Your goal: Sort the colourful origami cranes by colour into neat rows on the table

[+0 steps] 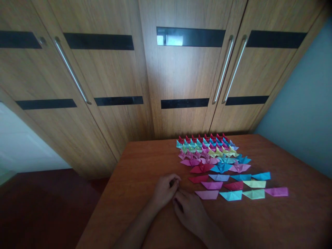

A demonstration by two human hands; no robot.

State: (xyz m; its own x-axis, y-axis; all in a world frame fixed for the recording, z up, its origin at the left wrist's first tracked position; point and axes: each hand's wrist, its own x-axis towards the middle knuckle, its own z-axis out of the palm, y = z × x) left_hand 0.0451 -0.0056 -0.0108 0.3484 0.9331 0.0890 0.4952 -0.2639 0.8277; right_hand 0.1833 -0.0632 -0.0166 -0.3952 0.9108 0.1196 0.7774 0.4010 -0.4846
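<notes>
My left hand and my right hand rest together on the wooden table, their curled fingers meeting. Both hands are closed, and no paper shows in either. Just right of them lie flat folded paper pieces in rows, with a pink piece nearest my right hand and a red piece near my left. A turquoise piece, a pale green piece and a magenta piece continue the front row. Behind them stand winged origami birds, among them a red bird and a blue bird.
More small origami birds fill close rows toward the back of the brown table. A wooden wardrobe with metal handles stands behind it. At the right is a blue-grey wall; dark floor shows at the left.
</notes>
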